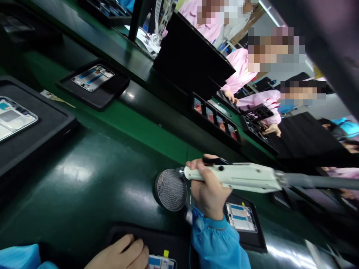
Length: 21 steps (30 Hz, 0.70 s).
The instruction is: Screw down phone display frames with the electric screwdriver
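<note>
The right hand (209, 186) clenches a white screwdriver (238, 177), hung from a gray tube (314, 181) above the green bench (84, 175); the left hand (120, 254) rests curled on a black tray (157, 239) that holds a phone frame (161, 262).

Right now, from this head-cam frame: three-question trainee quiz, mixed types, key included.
1. What does the right hand grip?
2. True or false: the left hand grips that same tool.
3. How many small colour screens show in the black rack across the bench?

Key:
1. A white electric screwdriver on a grey tube.
2. False.
3. Four.
</note>
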### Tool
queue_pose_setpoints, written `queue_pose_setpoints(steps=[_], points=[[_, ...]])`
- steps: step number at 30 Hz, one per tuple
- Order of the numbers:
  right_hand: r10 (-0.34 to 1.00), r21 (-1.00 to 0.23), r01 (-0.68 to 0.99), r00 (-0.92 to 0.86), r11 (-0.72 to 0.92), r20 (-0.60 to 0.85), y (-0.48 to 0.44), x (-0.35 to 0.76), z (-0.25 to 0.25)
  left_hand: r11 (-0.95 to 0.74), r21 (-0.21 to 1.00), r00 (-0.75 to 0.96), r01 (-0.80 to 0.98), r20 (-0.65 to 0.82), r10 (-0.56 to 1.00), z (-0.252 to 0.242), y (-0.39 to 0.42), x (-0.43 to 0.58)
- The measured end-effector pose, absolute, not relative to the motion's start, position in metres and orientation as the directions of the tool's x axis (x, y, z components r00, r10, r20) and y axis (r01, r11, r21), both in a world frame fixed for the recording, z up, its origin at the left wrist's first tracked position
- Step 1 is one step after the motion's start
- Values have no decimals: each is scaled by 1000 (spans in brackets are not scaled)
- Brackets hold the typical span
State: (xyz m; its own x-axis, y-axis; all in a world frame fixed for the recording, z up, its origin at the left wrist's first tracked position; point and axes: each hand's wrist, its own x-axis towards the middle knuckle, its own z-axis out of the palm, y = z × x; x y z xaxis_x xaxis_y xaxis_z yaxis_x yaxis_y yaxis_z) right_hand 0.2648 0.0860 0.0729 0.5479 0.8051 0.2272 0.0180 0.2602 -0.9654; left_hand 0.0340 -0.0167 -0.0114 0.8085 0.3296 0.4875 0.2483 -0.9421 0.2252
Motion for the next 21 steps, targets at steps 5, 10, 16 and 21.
queue_pose_setpoints(steps=[5,10,16,21], points=[[789,-952,75,542,298,289,38,265,109,-933,269,884,239,338,324,22,2,27],[864,-972,66,447,227,232,-14,242,109,-904,322,910,281,210,358,39,4,25],[922,-982,69,339,174,187,-37,216,92,-933,263,912,247,261,315,32,-2,27],[950,-985,51,259,168,175,-37,207,90,-944,250,899,217,325,293,27,-1,26]])
